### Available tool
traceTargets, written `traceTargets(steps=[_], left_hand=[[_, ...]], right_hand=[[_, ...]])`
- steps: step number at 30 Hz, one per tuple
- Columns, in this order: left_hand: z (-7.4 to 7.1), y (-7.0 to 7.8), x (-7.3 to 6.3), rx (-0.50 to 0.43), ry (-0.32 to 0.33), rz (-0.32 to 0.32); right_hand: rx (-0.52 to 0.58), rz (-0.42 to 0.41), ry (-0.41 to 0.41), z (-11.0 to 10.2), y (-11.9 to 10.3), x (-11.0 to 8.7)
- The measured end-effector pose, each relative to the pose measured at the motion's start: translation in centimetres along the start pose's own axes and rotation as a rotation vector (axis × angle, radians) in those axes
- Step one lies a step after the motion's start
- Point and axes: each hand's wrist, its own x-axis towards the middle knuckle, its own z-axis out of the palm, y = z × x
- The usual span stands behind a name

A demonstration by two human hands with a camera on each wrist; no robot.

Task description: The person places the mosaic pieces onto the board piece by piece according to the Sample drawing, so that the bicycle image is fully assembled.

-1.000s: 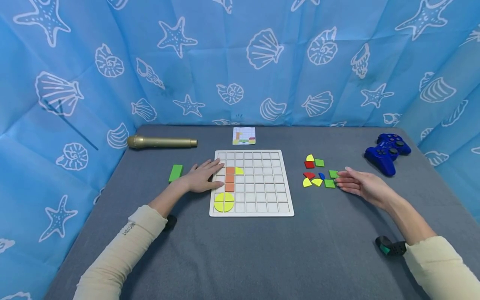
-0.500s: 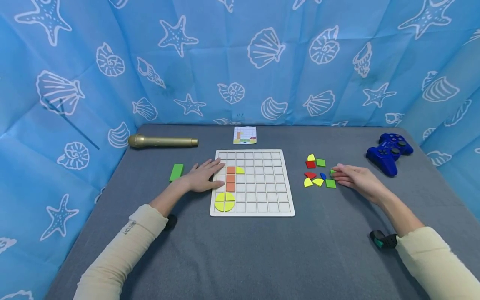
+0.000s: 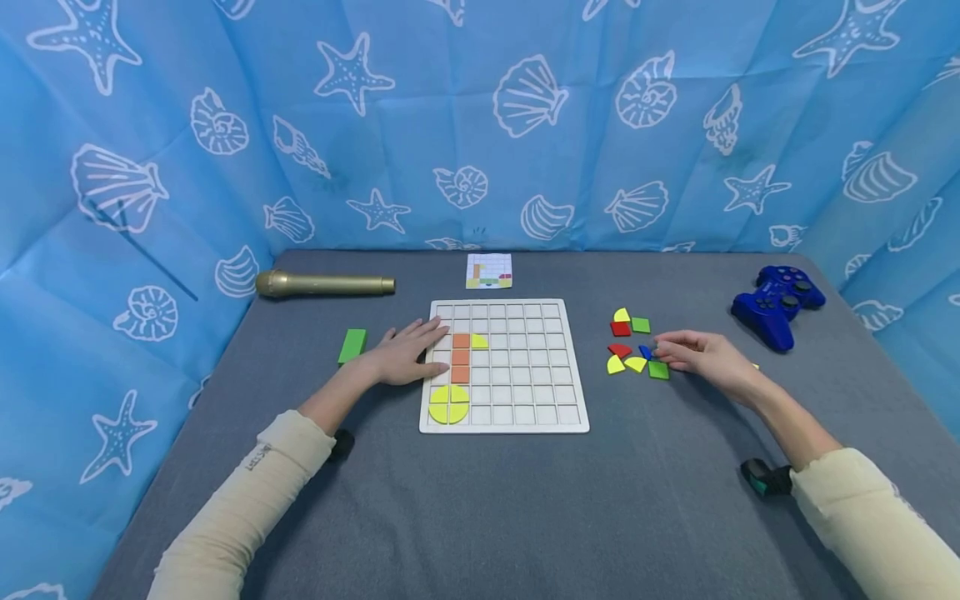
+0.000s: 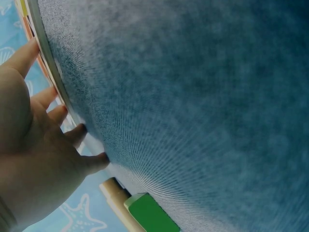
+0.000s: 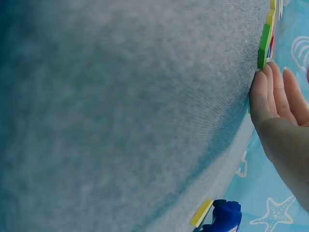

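In the head view my left hand (image 3: 405,354), fingers spread, rests on the left edge of the white grid board (image 3: 525,375). Orange square tiles (image 3: 461,357) stand in a column there, beside a yellow quarter-circle (image 3: 480,341). Below them, yellow quarter-circles form a disc (image 3: 448,404). My right hand (image 3: 708,362) reaches over the loose tiles, fingertips close to a green square tile (image 3: 658,370) and a blue piece (image 3: 645,352). In the right wrist view its fingers (image 5: 277,94) look fairly straight beside a green tile (image 5: 263,46); no held tile shows.
Red pieces (image 3: 620,329) and yellow pieces (image 3: 636,364) lie right of the board. A pattern card (image 3: 489,271) lies behind it. Around are a gold microphone (image 3: 326,284), a green block (image 3: 352,346), a blue game controller (image 3: 778,307) and a yellow piece (image 5: 202,212) by my right wrist.
My right hand has moved left over the loose tiles, and its fingers now cover the green square that lay at their right. My left hand stays on the board.
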Motion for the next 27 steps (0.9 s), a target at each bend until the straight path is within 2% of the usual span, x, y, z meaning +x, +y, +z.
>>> traceTargets(steps=[4,10,17,23,27], left_hand=[[0.0,0.0,0.0,0.006,0.004,0.001],[-0.1,0.3,-0.3,0.001,0.011,0.002],[-0.1,0.4,-0.3,0.002,0.020,0.002],[0.0,0.4,-0.2,0.000,0.018,-0.004],[0.0,0.4,-0.1,-0.001,0.011,-0.011]], right_hand=[[-0.091,-0.040,0.006,0.2,0.3,-0.2],[-0.098,-0.127,-0.018,0.4,0.9,-0.2],[-0.221,-0.200,0.005,0.8,1.2,-0.2],[-0.331,-0.231,0.005,1.1,1.0,-0.3],[-0.365,-0.236,0.004,1.1,0.9,-0.3]])
